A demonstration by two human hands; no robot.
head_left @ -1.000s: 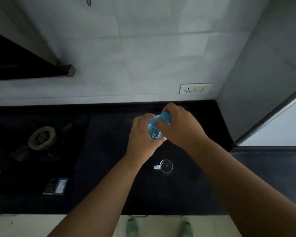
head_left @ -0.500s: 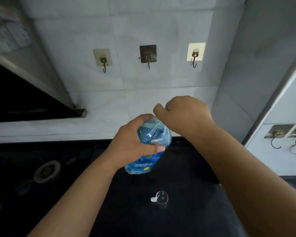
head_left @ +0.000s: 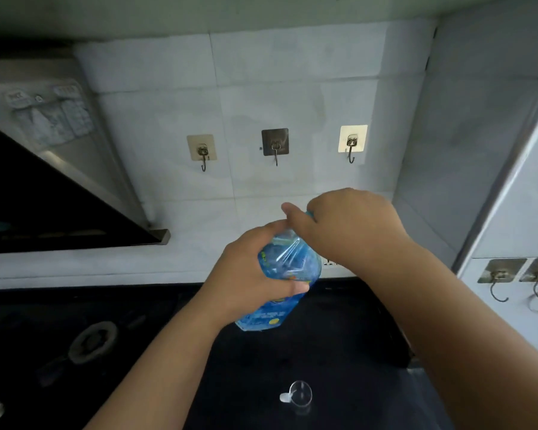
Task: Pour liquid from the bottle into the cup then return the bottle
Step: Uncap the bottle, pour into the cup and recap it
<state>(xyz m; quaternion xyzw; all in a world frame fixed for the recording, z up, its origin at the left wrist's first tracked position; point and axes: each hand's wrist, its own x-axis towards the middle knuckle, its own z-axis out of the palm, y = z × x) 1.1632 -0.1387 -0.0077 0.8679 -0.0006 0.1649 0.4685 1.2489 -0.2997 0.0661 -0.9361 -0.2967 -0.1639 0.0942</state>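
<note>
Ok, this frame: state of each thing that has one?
bottle: lifted off the counter, tilted, top covered by right hand, cap not visible
cup: upright on the counter, looks empty
left hand: grips the bottle body
right hand: curled round the bottle top
wall hooks: nothing hanging

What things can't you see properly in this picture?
- Cap of the blue plastic bottle: head view, covered by the right hand, so on or off is unclear.
- Bottle's middle: hidden under the left hand and its grip.
- Label print: too small and blurred to read.
- Small clear plastic cup on the black counter: too see-through to tell whether it holds liquid.
</note>
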